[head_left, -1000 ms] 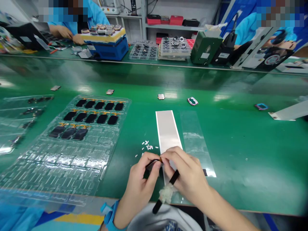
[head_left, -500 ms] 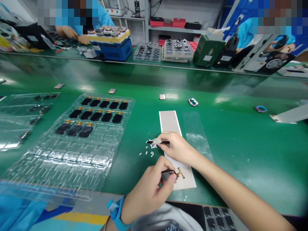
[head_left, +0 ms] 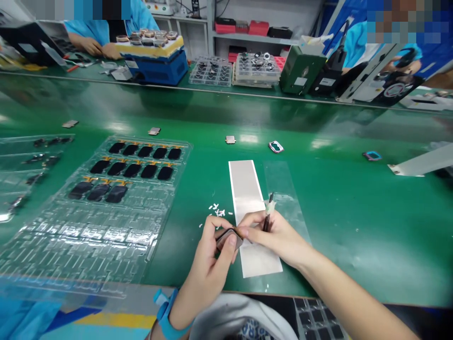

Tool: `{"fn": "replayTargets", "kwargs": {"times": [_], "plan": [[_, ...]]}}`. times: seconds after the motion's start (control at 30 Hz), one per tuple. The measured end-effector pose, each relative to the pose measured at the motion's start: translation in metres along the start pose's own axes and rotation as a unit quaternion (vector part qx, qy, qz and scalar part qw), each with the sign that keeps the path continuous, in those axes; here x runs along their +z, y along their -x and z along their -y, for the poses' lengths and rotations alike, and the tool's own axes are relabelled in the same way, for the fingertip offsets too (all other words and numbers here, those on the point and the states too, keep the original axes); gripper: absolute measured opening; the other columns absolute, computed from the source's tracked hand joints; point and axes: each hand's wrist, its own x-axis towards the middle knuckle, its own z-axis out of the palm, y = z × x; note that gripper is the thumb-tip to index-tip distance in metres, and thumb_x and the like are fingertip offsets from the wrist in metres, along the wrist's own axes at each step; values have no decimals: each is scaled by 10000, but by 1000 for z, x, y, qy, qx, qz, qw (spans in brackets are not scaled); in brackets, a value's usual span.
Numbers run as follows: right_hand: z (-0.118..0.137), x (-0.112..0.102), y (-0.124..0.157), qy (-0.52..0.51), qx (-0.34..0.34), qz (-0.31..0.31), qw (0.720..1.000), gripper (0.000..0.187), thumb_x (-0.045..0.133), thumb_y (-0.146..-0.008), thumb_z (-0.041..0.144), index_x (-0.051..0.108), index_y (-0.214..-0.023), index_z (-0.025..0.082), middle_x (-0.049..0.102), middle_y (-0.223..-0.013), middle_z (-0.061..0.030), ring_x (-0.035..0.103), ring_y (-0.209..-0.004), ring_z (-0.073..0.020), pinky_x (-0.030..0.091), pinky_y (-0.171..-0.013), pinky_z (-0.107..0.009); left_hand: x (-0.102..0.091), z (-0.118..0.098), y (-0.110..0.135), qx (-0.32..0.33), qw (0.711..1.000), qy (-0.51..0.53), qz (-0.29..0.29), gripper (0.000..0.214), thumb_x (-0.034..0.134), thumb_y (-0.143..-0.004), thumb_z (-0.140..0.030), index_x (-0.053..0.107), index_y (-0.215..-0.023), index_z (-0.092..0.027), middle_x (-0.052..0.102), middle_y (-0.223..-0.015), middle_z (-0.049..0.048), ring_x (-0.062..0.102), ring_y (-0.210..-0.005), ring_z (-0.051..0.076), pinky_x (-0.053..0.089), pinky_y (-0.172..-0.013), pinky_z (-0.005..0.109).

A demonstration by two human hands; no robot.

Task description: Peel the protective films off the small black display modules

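Note:
My left hand (head_left: 214, 267) pinches a small dark display panel (head_left: 228, 237) with a thin gold flex tail at its edge. My right hand (head_left: 274, 236) grips a slim black stick (head_left: 267, 222) upright, with a white fluffy wad (head_left: 270, 205) at its tip. The right fingertips reach across to the panel's edge and appear to touch it. Both hands hover over a long white film strip (head_left: 246, 189). A clear plastic sheet (head_left: 283, 189) lies beside the strip on the right, and a scatter of small white bits (head_left: 216, 210) lies to its left.
A clear blister tray (head_left: 152, 255) of black panels with gold tails fills the table's left, with more trays (head_left: 31, 163) beyond. Small parts lie along the green mat (head_left: 336, 226). A co-worker's hands (head_left: 92, 47) work across the far bench.
My hands have come back together over the strip. The right hand has lifted the stick away from the white bits and turned it upright, and the left hand has brought the panel toward it.

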Motion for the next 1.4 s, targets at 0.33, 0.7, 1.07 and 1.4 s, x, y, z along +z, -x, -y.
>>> {"fn": "replayTargets", "kwargs": {"times": [0.33,0.7,1.07,1.4], "plan": [[-5,3,4,105,-34,-67,992,275,736,-790,427,709,-727,161,282,-444,108,201,-430,-54,154,-415,-221,0,-1,4,-35,999,-22,17,161,410,-1028,-415,390,-1044,-256,457,-764,-34,433,-685,136,358,-600,244],[2,13,15,185,-107,-142,966,131,661,-800,237,690,-687,177,544,-587,47,290,-456,-50,271,-429,-211,5,-2,-1,-39,998,12,37,185,422,-1029,-428,366,-997,-255,453,-753,-51,411,-638,102,349,-563,207],[-8,0,37,198,-178,-192,945,293,443,-1000,351,637,-824,221,561,-831,-12,559,-785,-141,469,-710,-281,1,1,2,-29,997,-54,53,121,357,-1054,-362,383,-994,-261,508,-697,-58,461,-588,108,392,-550,217],[-47,-14,85,182,-215,-306,909,112,491,-996,224,585,-937,210,550,-942,-39,594,-820,-135,568,-657,-233,16,-18,20,209,829,-461,237,165,478,-950,-124,474,-1088,-216,644,-1316,127,592,-1222,287,519,-902,425]]}}
